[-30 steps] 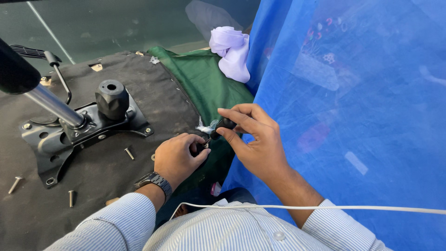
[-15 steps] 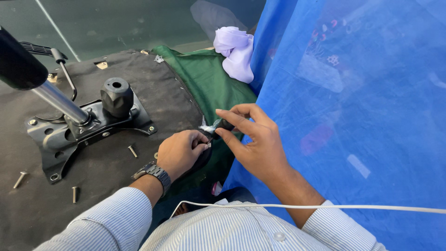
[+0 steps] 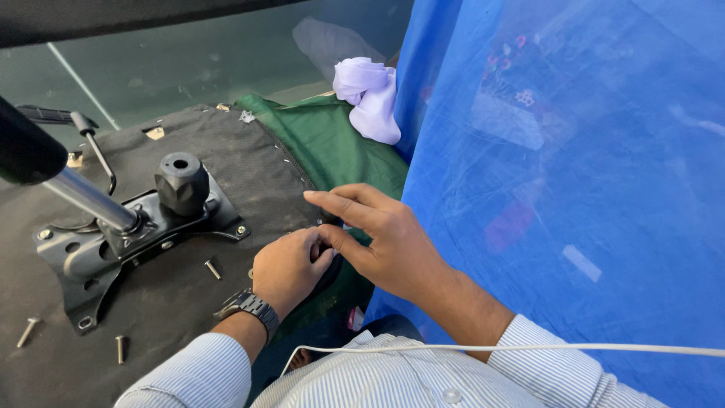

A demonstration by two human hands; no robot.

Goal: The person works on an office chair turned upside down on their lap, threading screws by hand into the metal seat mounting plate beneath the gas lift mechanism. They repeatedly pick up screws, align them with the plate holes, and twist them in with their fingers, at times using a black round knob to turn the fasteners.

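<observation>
My left hand, with a wristwatch, is closed at the edge of an upturned chair seat covered in black fabric. It pinches something small and dark that I cannot make out. My right hand meets it from the right, thumb and forefinger touching the same spot, the other fingers stretched out. Both hands work where the black seat edge meets green cloth.
A black metal chair mechanism with a knob and a lever is mounted on the seat. Loose screws lie around it. Lilac cloth sits on the green cloth. Blue fabric fills the right side.
The view has shifted slightly. My hands stay together at the seat edge; the small whitish scrap seen between the fingers earlier is no longer visible.
</observation>
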